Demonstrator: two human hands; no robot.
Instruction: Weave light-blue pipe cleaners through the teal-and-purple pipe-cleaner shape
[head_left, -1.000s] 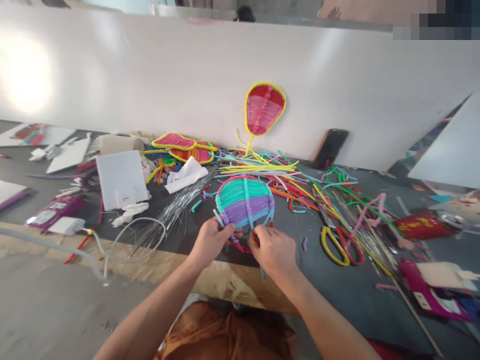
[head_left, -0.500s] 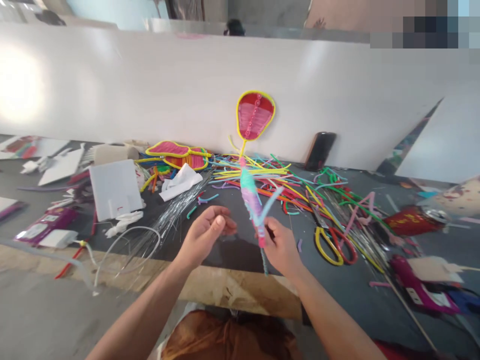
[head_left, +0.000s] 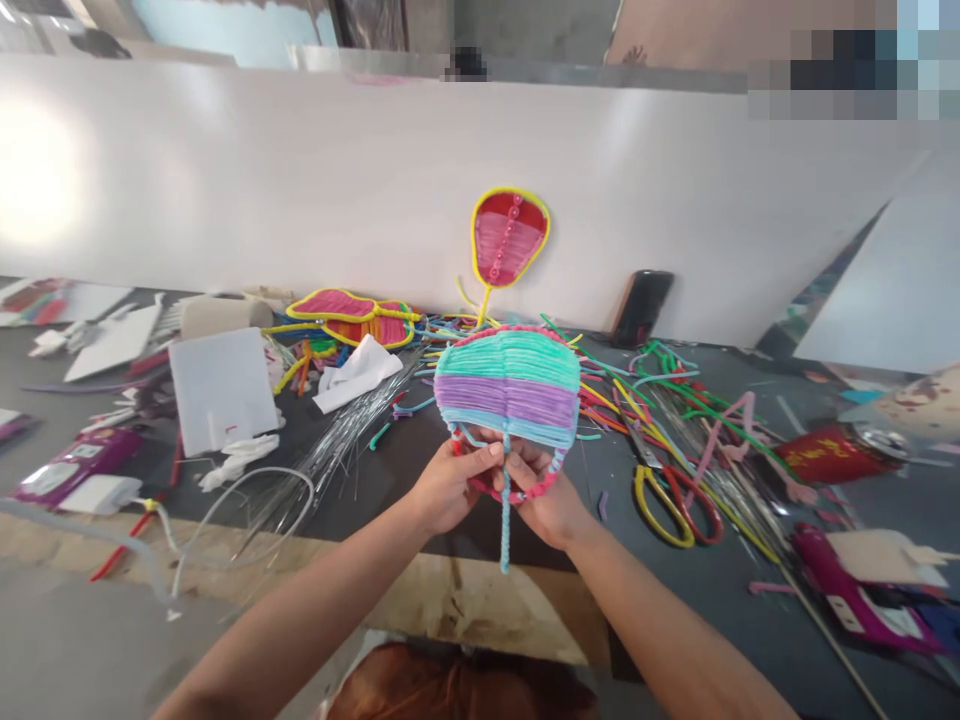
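Between my hands is a pipe-cleaner fan [head_left: 507, 385] with green, purple and light blue bands inside a red frame. Its twisted blue stem [head_left: 505, 535] hangs down toward me. My left hand [head_left: 456, 480] pinches the lower left of the frame, thumb near the centre stem. My right hand [head_left: 541, 490] grips the lower right, its fingers partly hidden behind the frame. Beyond it, a finished-looking yellow-rimmed pink and red fan [head_left: 511, 235] stands against the white board. Loose coloured pipe cleaners [head_left: 600, 400] lie behind and beside the held fan.
Scissors with yellow and red handles [head_left: 675, 500] lie right of my hands. A phone [head_left: 643, 307] leans on the white board [head_left: 337, 180]. A red can [head_left: 840, 450] and a purple glue gun [head_left: 862, 590] are farther right. Thin wires [head_left: 337, 430] and white paper [head_left: 223, 390] lie left.
The fan was edge-on in my right hand; now it is turned flat toward me. My left hand has moved right and closed on its lower frame.
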